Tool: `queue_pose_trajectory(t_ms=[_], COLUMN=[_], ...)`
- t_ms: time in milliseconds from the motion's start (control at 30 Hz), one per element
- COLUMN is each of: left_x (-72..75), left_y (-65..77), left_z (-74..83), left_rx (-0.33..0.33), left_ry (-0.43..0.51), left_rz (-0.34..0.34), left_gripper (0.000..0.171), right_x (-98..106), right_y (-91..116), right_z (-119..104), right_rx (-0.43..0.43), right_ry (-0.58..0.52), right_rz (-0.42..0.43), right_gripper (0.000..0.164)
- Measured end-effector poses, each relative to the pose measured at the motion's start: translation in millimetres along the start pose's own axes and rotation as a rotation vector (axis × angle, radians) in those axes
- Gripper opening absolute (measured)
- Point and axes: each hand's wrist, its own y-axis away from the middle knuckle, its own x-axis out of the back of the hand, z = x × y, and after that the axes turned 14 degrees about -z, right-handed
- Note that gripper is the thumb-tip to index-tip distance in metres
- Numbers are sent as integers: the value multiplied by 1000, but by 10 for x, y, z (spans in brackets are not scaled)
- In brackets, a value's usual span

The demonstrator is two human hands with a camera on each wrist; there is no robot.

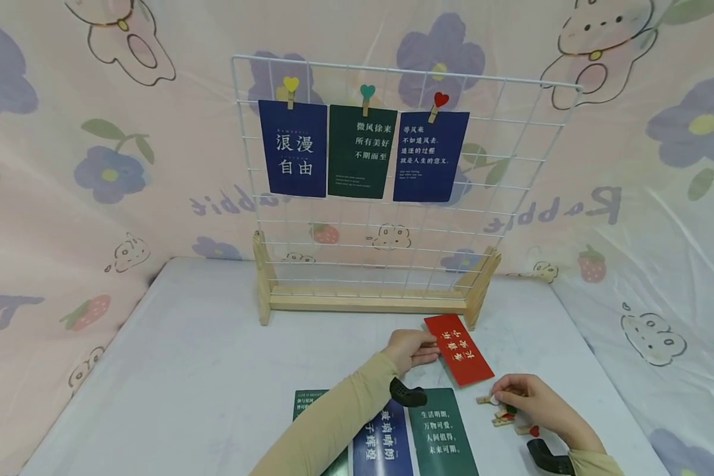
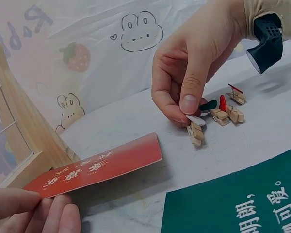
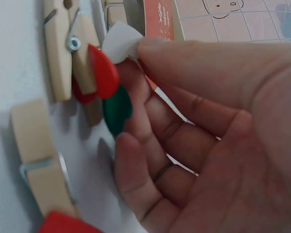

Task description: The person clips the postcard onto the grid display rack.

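My left hand pinches a red card with pale lettering by its edge, just in front of the rack's right foot. In the left wrist view the card tilts up off the table. With thumb and forefinger my right hand pinches the white heart on a small wooden clothespin. Beside it lie several more wooden clothespins with red and green hearts. In the right wrist view the white heart sits right at the thumb tip, next to a red-hearted clothespin.
A white wire grid rack stands on a wooden base at the back. Heart clothespins hold two blue cards and a green card on it. More cards lie at the front, partly under my left forearm.
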Motion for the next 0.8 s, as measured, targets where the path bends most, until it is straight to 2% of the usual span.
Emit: queue_pose_trajectory(t_ms=[800], left_x=[93], left_y=[13], left_z=[-4], left_rx=[-21], left_ry=[2], left_rz=[-50], left_gripper=[18], right_x=[23], right_y=[29], right_z=[-14], right_rx=[46], right_ry=[-7], right_rz=[-8], right_gripper=[24])
